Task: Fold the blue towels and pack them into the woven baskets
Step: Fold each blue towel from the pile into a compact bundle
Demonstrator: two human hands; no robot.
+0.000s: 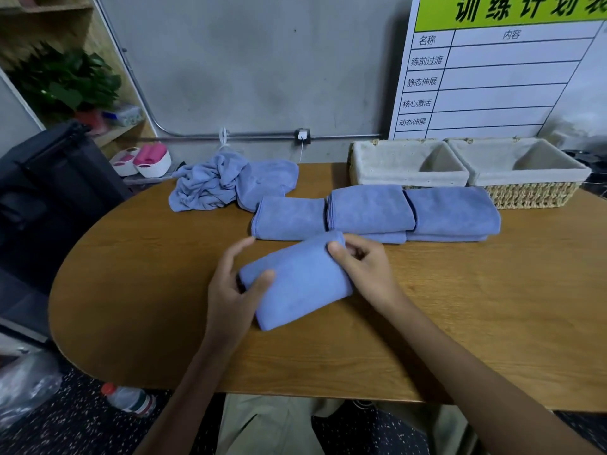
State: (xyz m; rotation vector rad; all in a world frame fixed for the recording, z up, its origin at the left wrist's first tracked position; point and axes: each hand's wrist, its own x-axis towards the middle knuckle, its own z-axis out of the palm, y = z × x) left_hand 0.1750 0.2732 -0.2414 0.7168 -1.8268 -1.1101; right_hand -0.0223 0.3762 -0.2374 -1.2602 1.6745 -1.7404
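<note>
Here the rounded brown wooden table [138, 290] carries everything, reaching well past both hands on every side. Beyond the right hand [368, 270], at the far edge, stand two woven straw baskets with pale cloth liners, the left basket [377, 165] touching the right basket [525, 192] (nothing shows inside either). Between those baskets and the hands lies a row of three folded blue towels [374, 215], set edge to edge, the middle and right ones each resting on another folded towel. Farther out from the left hand [230, 290] sits a crumpled heap of unfolded blue towels [223, 182]. Between the two hands lies one folded blue towel [302, 284], tilted on the table. The left hand grips its near-left end, thumb on top and fingers curled round the edge. The right hand pinches its far-right corner, thumb on top of the cloth.
</note>
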